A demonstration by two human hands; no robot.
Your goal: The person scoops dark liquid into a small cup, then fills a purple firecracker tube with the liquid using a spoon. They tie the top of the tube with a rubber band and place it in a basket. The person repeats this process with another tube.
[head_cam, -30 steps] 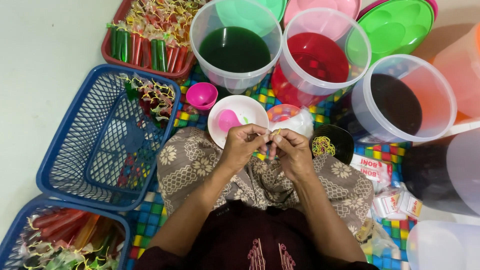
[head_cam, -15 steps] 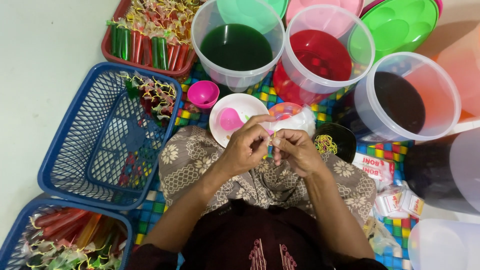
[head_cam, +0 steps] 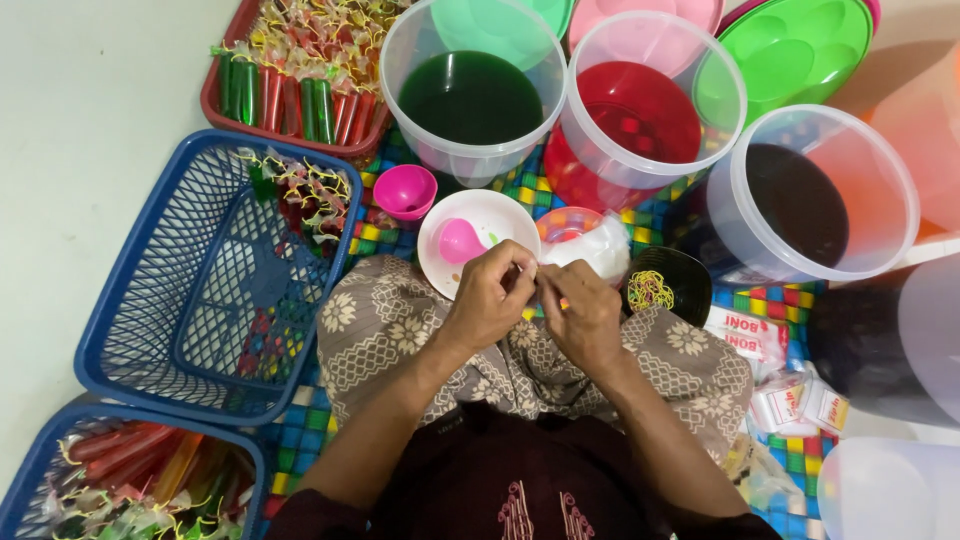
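A small clear plastic pouch [head_cam: 531,283] sits pinched between the fingers of the left hand [head_cam: 487,303] and right hand [head_cam: 583,312], over the lap, at the near rim of the white plate [head_cam: 497,216]. Judging by the filled tubes in the red tray [head_cam: 222,75] and the nearly bare blue basket [head_cam: 130,300], much remains. Whether the pouch is filled or tied is hidden.

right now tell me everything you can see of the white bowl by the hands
The white bowl is round, shallow and looks like plastic. It stands upright on the checkered mat, just beyond the person's knees. A pink funnel lies tilted inside it, beside a small green fleck. The left hand overlaps its near rim; whether they touch is unclear.
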